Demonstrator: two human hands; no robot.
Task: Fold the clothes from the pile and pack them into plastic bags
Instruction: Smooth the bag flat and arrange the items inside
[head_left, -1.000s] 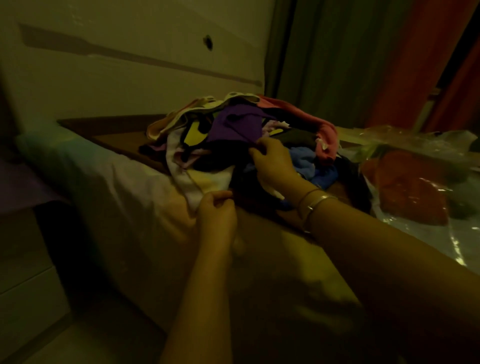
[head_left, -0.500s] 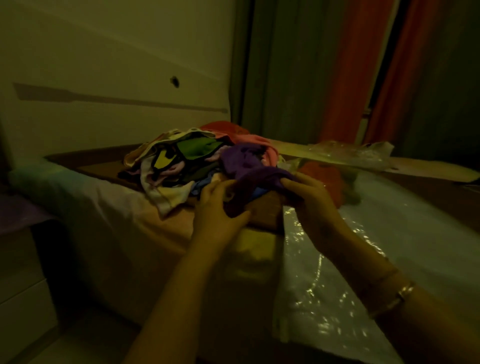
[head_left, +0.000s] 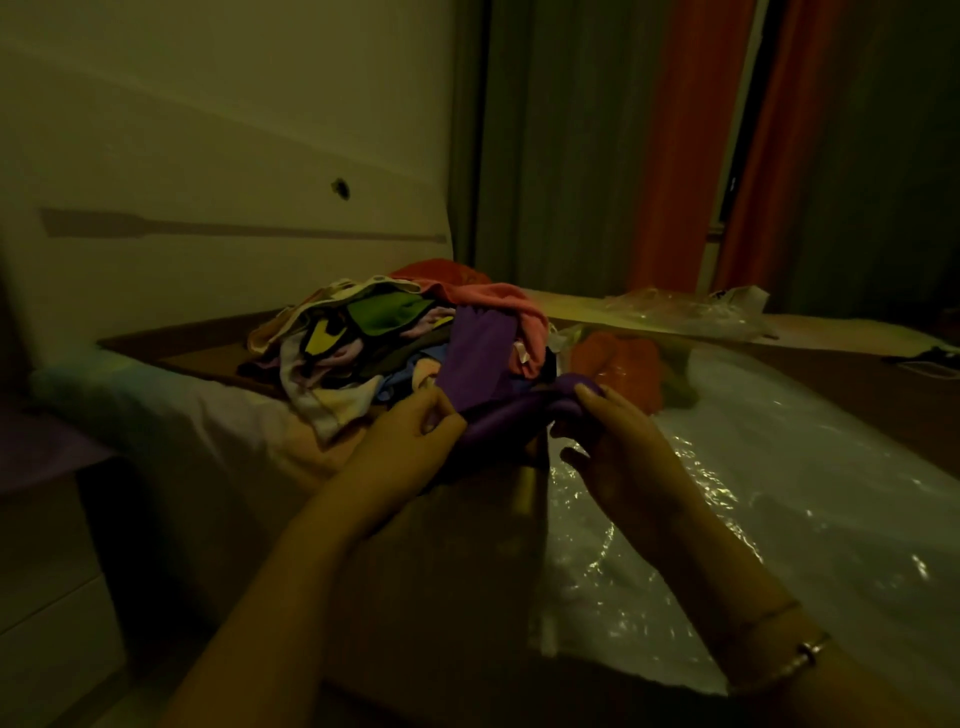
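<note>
Dim bedroom with a bed against a pale wall, curtains behind. Your left hand and right hand each pinch an end of a purple garment, drawn out from the pile of clothes at the bed's far side but not yet folded. Just right of the pile lies one plastic bag that seems to hold orange clothing; a clear plastic sheet or bag lies spread beneath your right hand. Judged from this, you are early on: at most one bag filled, most of the pile left
</note>
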